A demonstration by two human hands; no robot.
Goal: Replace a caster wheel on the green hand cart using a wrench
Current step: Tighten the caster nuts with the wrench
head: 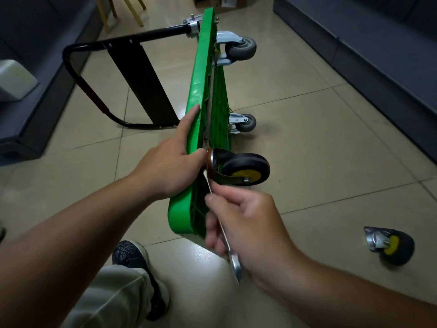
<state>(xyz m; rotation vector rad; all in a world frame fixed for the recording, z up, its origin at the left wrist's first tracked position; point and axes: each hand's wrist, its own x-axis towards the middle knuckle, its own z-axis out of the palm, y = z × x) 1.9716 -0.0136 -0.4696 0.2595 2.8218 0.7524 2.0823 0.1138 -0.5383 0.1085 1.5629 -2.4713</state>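
The green hand cart [198, 91] stands on its side edge on the tiled floor, its black handle [78, 74] folded out to the left. My left hand [170, 159] grips the cart's upper edge beside a black caster with a yellow hub [246, 169] at the near corner. My right hand [246, 223] is shut on a silver wrench [233, 256], whose far end reaches the base of that caster. A second black and yellow caster [390, 245] lies loose on the floor at the right.
Two grey casters [241, 48] [246, 123] sit on the cart's far side. Dark sofas [378, 43] line both sides of the floor. Wooden chair legs [123, 10] stand at the back left. My shoe [134, 259] and trouser leg are at the bottom.
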